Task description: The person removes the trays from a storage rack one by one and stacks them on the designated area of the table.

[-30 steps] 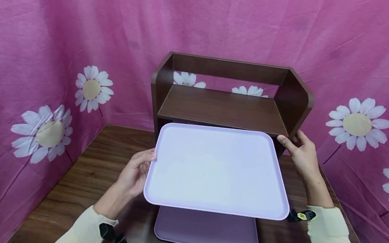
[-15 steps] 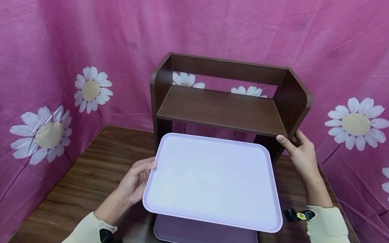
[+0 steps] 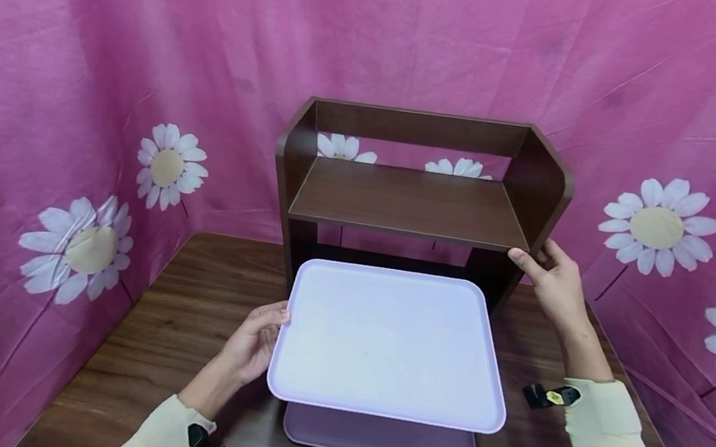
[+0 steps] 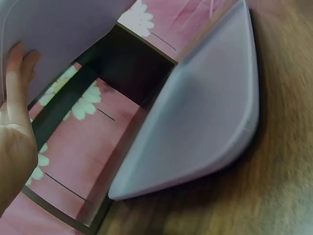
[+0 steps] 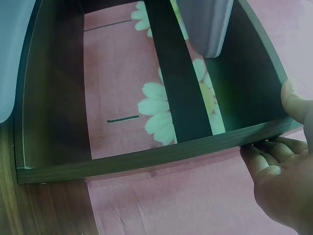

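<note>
A pale lilac rectangular tray (image 3: 390, 344) hangs above the table in front of a dark brown two-tier shelf (image 3: 410, 202). My left hand (image 3: 255, 339) holds the tray at its left rim, thumb on the upper side and fingers spread under it, as the left wrist view shows of the fingers (image 4: 17, 73). A second lilac tray (image 3: 379, 440) lies on the table below, partly hidden by the held one. At the shelf's right side panel, my right hand (image 3: 558, 286) grips the edge, thumb at the shelf board's front corner and fingers on the panel's outer face.
Everything stands on a brown wood-grain table (image 3: 179, 321). Behind and to both sides hangs a pink cloth (image 3: 255, 26) printed with white daisies. Under the shelf's middle board is a lower opening, with a back rail (image 5: 178, 83) crossing it.
The held tray has come down and back toward me, exposing the shelf's lower opening, with the left hand moving along. The right hand stays at the shelf's side.
</note>
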### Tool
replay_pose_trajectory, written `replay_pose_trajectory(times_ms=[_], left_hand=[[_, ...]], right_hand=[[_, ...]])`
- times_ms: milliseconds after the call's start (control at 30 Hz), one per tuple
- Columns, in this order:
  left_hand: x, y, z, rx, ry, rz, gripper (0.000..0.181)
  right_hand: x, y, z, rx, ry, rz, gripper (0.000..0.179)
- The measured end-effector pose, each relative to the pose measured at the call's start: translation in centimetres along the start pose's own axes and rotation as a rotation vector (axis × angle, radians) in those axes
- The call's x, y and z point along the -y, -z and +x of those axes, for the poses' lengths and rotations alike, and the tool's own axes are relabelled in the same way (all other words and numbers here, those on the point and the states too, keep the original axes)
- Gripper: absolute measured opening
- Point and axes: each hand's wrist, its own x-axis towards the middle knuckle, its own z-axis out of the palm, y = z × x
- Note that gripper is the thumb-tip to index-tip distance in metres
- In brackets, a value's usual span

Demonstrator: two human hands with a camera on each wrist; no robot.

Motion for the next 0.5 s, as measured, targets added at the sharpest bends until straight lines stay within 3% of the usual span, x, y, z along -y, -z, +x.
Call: replay_pose_trajectory(times_ms=[167,500], left_hand=[[0.7,0.8,-0.1,0.008,0.006,-0.021,0.05],[2.0,2.1,-0.5,0.011,0.046,0.029,0.045]], right_hand=[[-0.1,-0.1,0.0,0.001,-0.008,-0.007,0.069],[-0.2,-0.2,0.0,0.009,0.001,0.031,0.069]])
